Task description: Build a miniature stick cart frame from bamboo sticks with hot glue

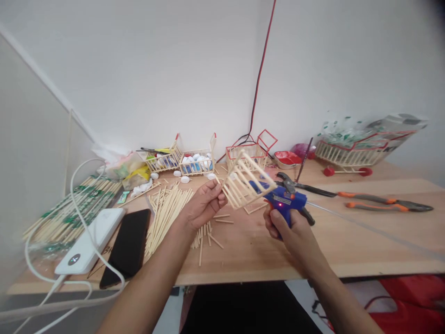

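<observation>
My left hand (pixel 208 202) pinches one corner of a small slatted basket frame (pixel 243 185) made of wooden sticks, held tilted above the table. In my right hand (pixel 287 229) is a blue glue gun (pixel 290 200), its small red light lit and my fingers wrapped round the handle. The nozzle end points left and lies at the right side of the basket frame; whether the two touch I cannot tell. Below and left of my left hand lies a pile of loose wooden sticks (pixel 168 208), with several short cut pieces (pixel 215 240) nearby.
Small stick carts (pixel 196 162) with white wheels stand along the wall. A red-wheeled cart (pixel 344 155) and orange-handled pliers (pixel 385 207) are at right. A red paint tub (pixel 288 158) sits at the back. A phone (pixel 127 246), power bank (pixel 90 239) and packaged sticks (pixel 76 208) lie left.
</observation>
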A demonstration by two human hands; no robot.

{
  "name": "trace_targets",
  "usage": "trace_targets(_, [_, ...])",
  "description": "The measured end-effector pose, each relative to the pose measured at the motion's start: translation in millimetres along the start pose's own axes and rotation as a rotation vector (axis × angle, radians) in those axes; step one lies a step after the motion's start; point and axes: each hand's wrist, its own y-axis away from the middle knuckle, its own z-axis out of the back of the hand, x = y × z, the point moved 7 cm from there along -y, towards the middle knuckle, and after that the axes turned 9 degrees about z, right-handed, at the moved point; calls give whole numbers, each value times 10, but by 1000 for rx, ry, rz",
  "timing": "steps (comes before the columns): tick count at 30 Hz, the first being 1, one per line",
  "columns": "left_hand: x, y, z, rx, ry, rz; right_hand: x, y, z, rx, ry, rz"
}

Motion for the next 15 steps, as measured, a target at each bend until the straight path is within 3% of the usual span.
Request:
trace_targets(7, [-60, 51, -110, 11, 62, -9, 132, 53, -214, 121, -128, -21])
trace_targets(15, [-96, 283, -121, -266, -178, 97, 379, 166, -282, 177, -173, 27])
